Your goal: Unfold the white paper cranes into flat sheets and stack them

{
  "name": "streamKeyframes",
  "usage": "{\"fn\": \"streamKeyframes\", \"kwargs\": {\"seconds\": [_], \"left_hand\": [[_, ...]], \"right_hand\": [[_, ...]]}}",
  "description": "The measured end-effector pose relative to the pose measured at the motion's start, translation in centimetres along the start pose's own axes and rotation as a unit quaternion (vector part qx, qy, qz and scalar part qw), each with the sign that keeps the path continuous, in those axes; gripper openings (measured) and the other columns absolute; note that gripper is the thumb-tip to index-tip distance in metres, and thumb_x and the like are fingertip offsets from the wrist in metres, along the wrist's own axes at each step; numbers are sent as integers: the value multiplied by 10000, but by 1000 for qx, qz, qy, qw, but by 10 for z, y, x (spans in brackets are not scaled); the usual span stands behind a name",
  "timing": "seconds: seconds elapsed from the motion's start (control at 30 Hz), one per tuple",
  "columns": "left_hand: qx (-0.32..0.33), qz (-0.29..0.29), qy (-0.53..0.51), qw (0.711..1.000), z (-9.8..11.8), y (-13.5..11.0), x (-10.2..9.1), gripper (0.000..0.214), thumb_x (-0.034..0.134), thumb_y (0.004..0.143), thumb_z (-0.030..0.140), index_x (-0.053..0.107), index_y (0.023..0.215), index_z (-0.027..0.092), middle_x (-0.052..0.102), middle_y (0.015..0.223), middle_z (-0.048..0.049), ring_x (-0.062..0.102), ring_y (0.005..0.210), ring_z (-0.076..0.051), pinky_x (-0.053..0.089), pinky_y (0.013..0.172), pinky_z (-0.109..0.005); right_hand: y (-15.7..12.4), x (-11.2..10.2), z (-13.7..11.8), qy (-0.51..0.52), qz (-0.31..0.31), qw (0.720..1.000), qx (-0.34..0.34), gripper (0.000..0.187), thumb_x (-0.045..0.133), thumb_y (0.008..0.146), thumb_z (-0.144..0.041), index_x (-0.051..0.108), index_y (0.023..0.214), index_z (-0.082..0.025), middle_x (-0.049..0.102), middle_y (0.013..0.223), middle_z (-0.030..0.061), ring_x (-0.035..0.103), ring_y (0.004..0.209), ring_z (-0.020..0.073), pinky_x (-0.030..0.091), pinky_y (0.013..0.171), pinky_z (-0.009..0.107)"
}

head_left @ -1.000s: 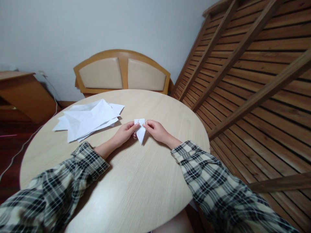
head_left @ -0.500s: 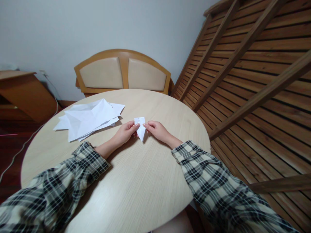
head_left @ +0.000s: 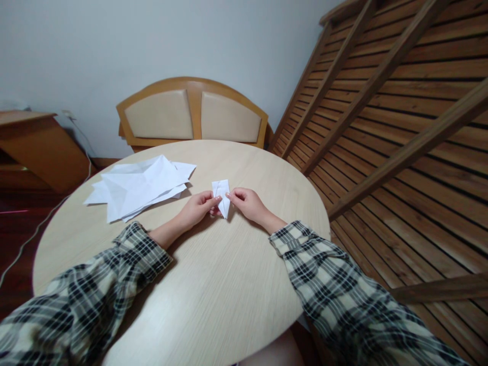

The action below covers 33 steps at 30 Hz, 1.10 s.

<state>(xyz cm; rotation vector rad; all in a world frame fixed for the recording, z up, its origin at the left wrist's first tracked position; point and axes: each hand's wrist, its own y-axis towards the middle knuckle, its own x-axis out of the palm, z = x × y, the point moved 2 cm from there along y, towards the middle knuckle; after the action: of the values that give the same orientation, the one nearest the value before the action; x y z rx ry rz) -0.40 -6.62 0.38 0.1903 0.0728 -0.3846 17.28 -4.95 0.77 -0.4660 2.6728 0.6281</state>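
A small folded piece of white paper (head_left: 220, 187) is held between my two hands, above the middle of the round table (head_left: 229, 284). Its upper edge is straight and its lower end tapers to a point towards me. My left hand (head_left: 199, 207) pinches its left side, with the thumb on top and fingers partly hidden underneath. My right hand (head_left: 246, 203) grips the right side between thumb and fingertips. Left of the hands lies a loose stack of creased white paper sheets (head_left: 145, 183), apart from both hands.
Beyond the table stands a wooden headboard (head_left: 196, 114) with two padded panels, against a pale wall. A slatted wooden frame (head_left: 385, 127) leans along the right side. At the left are a wooden cabinet (head_left: 46, 147) and a white cable (head_left: 38, 229) along the floor.
The folded paper has shifted slightly up and to the right and turned a little, staying in both hands. The stack of sheets has not moved.
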Motion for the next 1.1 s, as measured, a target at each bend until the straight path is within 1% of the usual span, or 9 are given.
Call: {"fn": "streamKeyframes", "kwargs": {"seconds": [0.23,0.47,0.53,0.6,0.67,0.77,0.87,0.97,1.1], "left_hand": [[-4,5,3,1000,-5,1,-1,259,637,857,408,634,818,152,585,675,-43,499,582,-125,369,550,-289],[13,41,19,999,-7,3,-4,302,581,894,449,589,761,179,511,630,-6,431,537,-111,334,508,-278],[4,51,13,999,-5,1,-5,284,570,894,437,590,768,183,532,634,-15,450,539,-117,341,502,-276],[-14,62,9,998,-3,0,-5,270,553,896,430,596,786,186,556,631,-23,476,536,-124,344,491,-274],[-30,77,9,997,-1,-2,-6,268,537,897,426,602,796,187,561,612,-22,486,524,-127,341,477,-270],[-38,96,8,995,0,-3,-7,272,536,890,419,592,749,192,543,584,-11,470,503,-119,341,467,-265],[-42,93,9,995,1,-4,-7,282,542,888,412,575,711,195,532,576,-8,462,497,-111,342,470,-259],[-39,89,17,995,3,-4,-6,263,548,884,398,592,725,193,535,591,-9,468,508,-111,344,474,-257],[-40,86,18,995,6,-4,-5,231,559,874,393,630,789,190,544,615,-8,475,514,-116,355,478,-264]], "right_hand": [[0,1,1,18,-10,1000,9,367,553,890,-460,505,641,-194,442,635,-31,411,627,123,336,601,281],[-1,2,-5,27,-35,999,-13,351,571,890,-449,533,656,-190,476,646,-29,419,619,116,348,601,276],[-2,3,-5,35,-44,998,-6,355,555,905,-467,568,687,-187,500,654,-23,437,620,117,359,595,274],[-2,3,-3,49,-46,998,2,352,515,929,-477,614,759,-185,529,672,-14,466,626,122,376,590,273],[-1,3,0,61,-33,998,6,332,488,946,-465,633,832,-189,545,686,-9,489,634,127,395,587,273],[1,1,4,83,6,997,4,253,503,947,-422,621,921,-200,558,706,-11,512,645,132,418,588,274],[3,-2,5,111,36,993,-1,188,545,929,-372,600,1018,-215,593,783,-4,551,687,133,459,625,283],[4,-3,3,132,39,991,-4,203,570,912,-335,583,1085,-229,623,884,17,597,779,148,492,660,294],[4,-2,5,146,26,989,-9,197,584,896,-309,575,1077,-231,630,886,23,615,839,167,504,684,307]]}}
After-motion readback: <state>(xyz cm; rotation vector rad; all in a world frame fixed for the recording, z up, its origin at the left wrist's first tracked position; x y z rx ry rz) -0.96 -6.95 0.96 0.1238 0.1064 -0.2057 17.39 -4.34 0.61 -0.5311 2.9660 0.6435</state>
